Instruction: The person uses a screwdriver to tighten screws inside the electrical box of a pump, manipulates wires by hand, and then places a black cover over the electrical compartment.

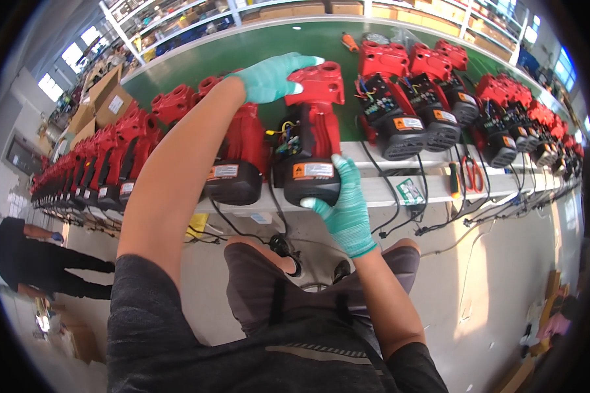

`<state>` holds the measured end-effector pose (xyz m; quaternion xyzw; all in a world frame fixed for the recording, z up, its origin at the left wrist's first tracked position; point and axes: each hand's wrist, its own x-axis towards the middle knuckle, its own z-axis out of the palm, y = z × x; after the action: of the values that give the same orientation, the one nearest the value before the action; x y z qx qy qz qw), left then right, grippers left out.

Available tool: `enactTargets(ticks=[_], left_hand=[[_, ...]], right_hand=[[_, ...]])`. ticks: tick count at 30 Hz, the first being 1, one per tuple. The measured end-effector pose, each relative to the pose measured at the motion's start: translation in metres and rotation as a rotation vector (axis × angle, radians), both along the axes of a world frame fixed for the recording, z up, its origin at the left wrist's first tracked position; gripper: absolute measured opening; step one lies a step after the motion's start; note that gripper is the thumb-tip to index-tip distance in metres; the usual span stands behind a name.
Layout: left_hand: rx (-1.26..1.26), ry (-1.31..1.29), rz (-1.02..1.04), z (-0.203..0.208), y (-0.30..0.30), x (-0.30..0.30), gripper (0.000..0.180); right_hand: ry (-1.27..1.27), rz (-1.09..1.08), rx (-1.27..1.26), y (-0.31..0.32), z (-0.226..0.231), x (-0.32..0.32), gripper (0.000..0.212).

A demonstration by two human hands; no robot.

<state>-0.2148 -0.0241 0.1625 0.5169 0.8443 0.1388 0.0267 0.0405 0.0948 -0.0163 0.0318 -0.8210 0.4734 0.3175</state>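
Observation:
In front of me a red power tool (314, 124) lies on the bench, its black motor end towards me. Its side is open, with yellow wires and dark inner parts showing. My left hand (269, 78), in a green glove, reaches over to the red head, fingers along the far side and thumb on the near side. My right hand (344, 209), gloved likewise, is wrapped round the right side of the black motor end, thumb underneath. Another red tool (239, 144) stands close on the left, partly hidden by my left forearm.
Many similar tools line the bench left (121, 144) and right (400, 98), cords hanging over its edge. On the right lie red-handled scissors (472, 175), a screwdriver (454, 180) and a green card (410, 190). An orange-handled tool (349, 42) lies farther back. A person (36, 252) stands at left.

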Motion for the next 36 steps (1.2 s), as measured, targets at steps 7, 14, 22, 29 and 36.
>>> enactTargets(ticks=[7, 14, 22, 29, 36], left_hand=[[0.012, 0.093, -0.051, -0.004, 0.0, -0.001, 0.07], [0.029, 0.052, -0.024, -0.007, -0.002, 0.002, 0.068], [0.097, 0.011, 0.041, -0.008, -0.01, 0.015, 0.065], [0.091, -0.017, 0.053, -0.003, -0.013, 0.002, 0.068], [0.098, 0.055, 0.063, -0.01, -0.017, 0.0, 0.07]], right_hand=[[0.021, -0.038, -0.051, -0.005, -0.001, 0.004, 0.101], [-0.005, -0.024, -0.022, 0.004, 0.001, 0.002, 0.1], [-0.082, 0.06, -0.027, 0.014, 0.0, 0.0, 0.099], [-0.131, 0.091, 0.002, 0.005, 0.0, -0.012, 0.098], [0.046, 0.019, 0.06, 0.013, -0.002, 0.0, 0.083]])
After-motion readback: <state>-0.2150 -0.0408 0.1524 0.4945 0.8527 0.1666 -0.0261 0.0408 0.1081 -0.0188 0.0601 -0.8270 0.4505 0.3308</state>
